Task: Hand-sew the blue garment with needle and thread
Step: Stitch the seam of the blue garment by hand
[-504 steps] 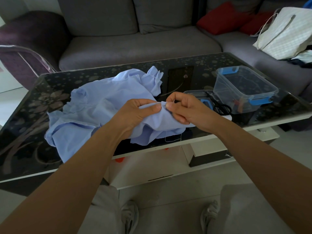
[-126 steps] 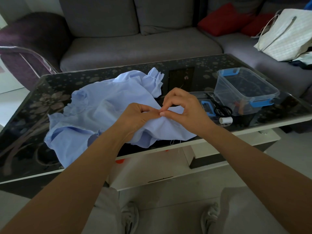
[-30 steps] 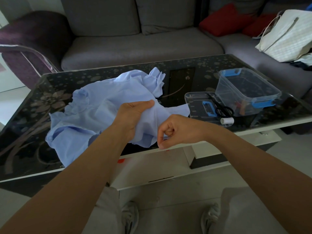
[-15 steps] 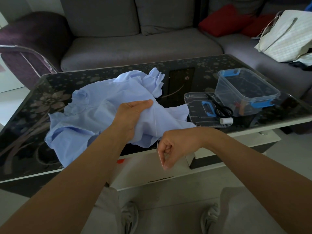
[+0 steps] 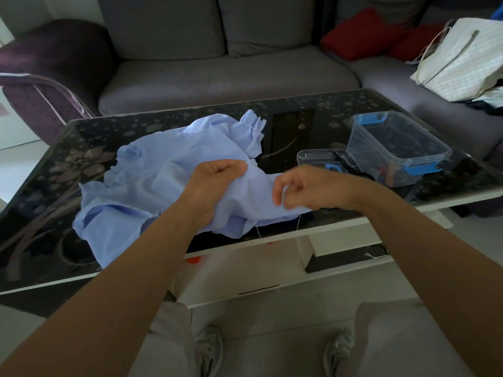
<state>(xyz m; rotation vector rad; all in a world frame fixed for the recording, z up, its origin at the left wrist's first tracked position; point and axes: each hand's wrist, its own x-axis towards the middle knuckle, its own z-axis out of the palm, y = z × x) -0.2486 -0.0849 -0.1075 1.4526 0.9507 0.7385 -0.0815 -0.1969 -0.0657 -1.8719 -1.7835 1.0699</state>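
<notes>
Sofa (image 5: 217, 77): grey, behind the counter (image 5: 54, 208).
Counter: black glass top with a flower pattern.
Blue garment (image 5: 152, 180): crumpled on the counter's left and middle, with one fold lifted at the counter's near edge.
Clear box (image 5: 394, 148): blue latches, open, on the counter's right end; its lid (image 5: 313, 157) lay flat beside it toward the counter's middle.
Left hand (image 5: 215, 183): above the counter's near edge, fingers curled tight round the raised fold.
Right hand (image 5: 302, 187): also at the near edge, blurred, fingers curled with the tips drawn together against the cloth; what they pinched could not be told.
Thread (image 5: 257, 229): pale strand hanging from the cloth past the counter's near edge.
</notes>
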